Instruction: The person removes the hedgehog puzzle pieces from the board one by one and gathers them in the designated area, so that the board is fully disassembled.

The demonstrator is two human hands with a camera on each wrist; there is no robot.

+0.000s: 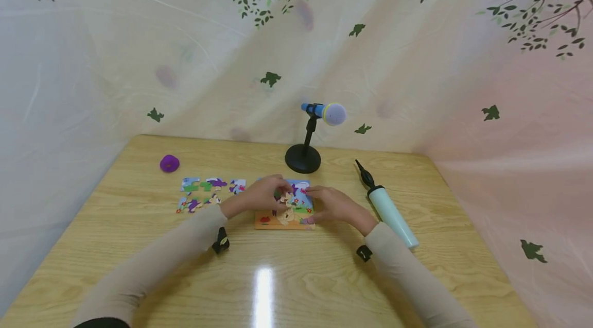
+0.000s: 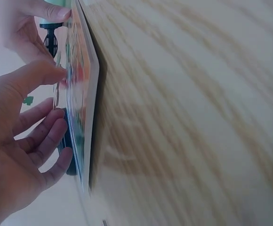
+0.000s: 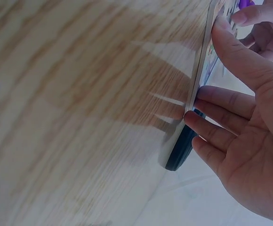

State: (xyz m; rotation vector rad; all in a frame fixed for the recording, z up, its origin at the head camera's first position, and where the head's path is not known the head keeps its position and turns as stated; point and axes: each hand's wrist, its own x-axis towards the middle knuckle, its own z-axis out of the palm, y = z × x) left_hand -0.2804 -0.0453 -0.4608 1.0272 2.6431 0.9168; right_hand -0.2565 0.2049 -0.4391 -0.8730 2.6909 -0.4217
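Observation:
A colourful jigsaw board [image 1: 278,222] with a cartoon picture lies flat on the wooden table. Over its upper left part is my left hand [image 1: 266,193]; its thumb and fingertips pinch a thin puzzle piece [image 2: 57,96], seen nearly edge-on in the left wrist view. At the board's right side, my right hand [image 1: 340,207] rests with fairly straight fingers against the edge and the thumb on the board. In the right wrist view, those fingers [image 3: 216,129] touch the board's rim. Loose puzzle pieces [image 1: 192,205] lie in two rows left of the board.
Behind the board stands a blue toy microphone [image 1: 331,114] on a black round-based stand [image 1: 303,159]. A pale blue hand pump [image 1: 394,217] lies to the right, by the right forearm. A purple round object [image 1: 169,164] sits at the back left. Printed fabric [image 1: 222,81] hangs behind the table.

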